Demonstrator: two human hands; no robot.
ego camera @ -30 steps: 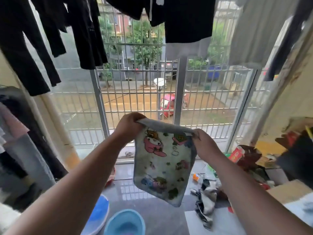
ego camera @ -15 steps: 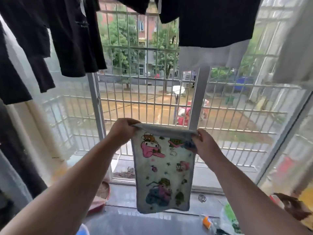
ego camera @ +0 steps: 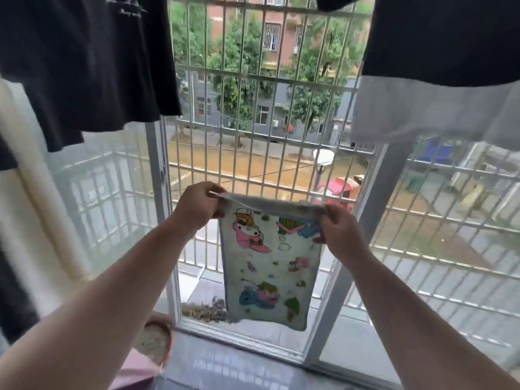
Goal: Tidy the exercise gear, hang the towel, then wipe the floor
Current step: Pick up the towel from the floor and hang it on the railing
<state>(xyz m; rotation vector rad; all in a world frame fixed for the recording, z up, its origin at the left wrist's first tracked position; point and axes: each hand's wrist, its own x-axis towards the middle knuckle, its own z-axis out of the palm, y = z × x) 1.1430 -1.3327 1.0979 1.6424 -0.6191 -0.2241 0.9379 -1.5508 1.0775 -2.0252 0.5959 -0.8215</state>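
Observation:
A small white towel [ego camera: 268, 266] printed with cartoon animals hangs flat in front of me, stretched by its top edge. My left hand [ego camera: 197, 205] pinches the top left corner. My right hand [ego camera: 342, 230] pinches the top right corner. Both arms reach forward at about chest height, in front of the barred window [ego camera: 253, 114]. The towel's lower edge hangs free above the window sill. No exercise gear is in view.
Dark garments [ego camera: 92, 60] hang overhead at the left, and a dark top over a white cloth [ego camera: 433, 108] at the right. A window frame post [ego camera: 365, 229] stands behind the towel. A pink-rimmed basin [ego camera: 154, 342] sits on the tiled floor [ego camera: 239, 370] below.
My view has tilted upward, so the floor clutter and blue basins have dropped out of sight. Both hands have raised the towel a little, still holding its top corners.

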